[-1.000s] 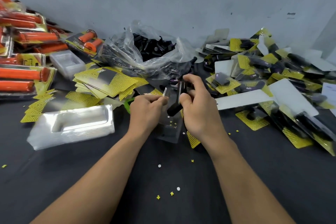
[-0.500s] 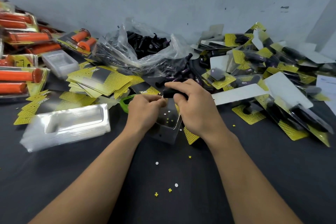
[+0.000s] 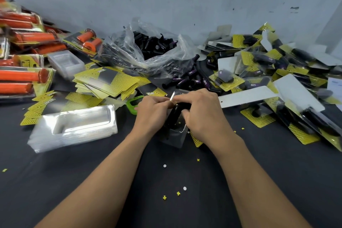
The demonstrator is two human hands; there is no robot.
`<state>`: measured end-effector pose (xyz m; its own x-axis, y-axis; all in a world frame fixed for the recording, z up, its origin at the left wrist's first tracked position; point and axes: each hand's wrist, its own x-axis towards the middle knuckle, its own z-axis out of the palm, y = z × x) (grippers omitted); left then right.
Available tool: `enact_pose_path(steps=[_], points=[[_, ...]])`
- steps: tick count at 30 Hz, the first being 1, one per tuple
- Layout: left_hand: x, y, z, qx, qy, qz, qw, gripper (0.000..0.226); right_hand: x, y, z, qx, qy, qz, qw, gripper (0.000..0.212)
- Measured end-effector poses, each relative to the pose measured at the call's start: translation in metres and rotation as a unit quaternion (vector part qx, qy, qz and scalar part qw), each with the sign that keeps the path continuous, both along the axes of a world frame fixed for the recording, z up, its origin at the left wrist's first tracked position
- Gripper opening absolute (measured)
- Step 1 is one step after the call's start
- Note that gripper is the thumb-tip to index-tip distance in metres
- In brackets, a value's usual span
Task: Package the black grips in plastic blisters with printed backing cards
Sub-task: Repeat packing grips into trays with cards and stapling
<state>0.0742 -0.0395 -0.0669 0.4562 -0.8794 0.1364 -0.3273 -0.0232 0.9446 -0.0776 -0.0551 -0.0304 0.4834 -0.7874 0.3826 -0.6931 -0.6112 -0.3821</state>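
Between the two hands, a black grip (image 3: 175, 114) slants down into a clear plastic blister (image 3: 174, 136) standing on the dark desk (image 3: 185, 172). The right hand (image 3: 202, 116) curls over the grip's upper end, its fingertips hidden behind it. The left hand (image 3: 153, 112) pinches the blister's raised edge, though blur makes the contact hard to read. A yellow backing card (image 3: 197, 140) peeks from under the right hand, mostly covered. Beyond the hands lies a clear bag (image 3: 129, 55) of loose grips. Left of the left hand sits a blurred stack of empty blisters (image 3: 74, 127).
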Motion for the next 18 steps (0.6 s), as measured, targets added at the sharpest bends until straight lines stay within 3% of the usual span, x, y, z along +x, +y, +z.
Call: enact_pose_path(steps=[2,4,7,9,14,18], points=[[-0.0005,-0.0011,-0.0013,-0.004,0.005,-0.005,1.0,0.029,0.0009,-0.0003,-0.0024,-0.011,-0.025,-0.033,0.999,0.053],[-0.0007,-0.0012,-0.0019,-0.008,0.019,-0.008,1.0,0.022,0.001,-0.0022,-0.0036,-0.044,-0.038,-0.048,0.997,0.038],[0.0013,-0.0013,-0.0039,-0.008,0.017,0.001,1.0,0.016,0.0016,-0.0022,-0.0045,-0.016,-0.013,-0.054,0.998,0.016],[0.0022,-0.0017,-0.0041,-0.008,0.006,0.0,1.0,0.015,0.0018,-0.0026,-0.0066,0.003,-0.015,-0.055,0.998,0.013],[0.0026,0.0,-0.0012,0.008,-0.043,-0.021,0.999,0.015,0.0046,-0.0059,-0.0091,-0.05,0.044,-0.103,0.992,0.014],[0.0006,0.0026,0.0022,0.082,-0.13,-0.068,0.986,0.053,0.0075,-0.0041,-0.0096,-0.079,0.082,-0.102,0.988,0.012]])
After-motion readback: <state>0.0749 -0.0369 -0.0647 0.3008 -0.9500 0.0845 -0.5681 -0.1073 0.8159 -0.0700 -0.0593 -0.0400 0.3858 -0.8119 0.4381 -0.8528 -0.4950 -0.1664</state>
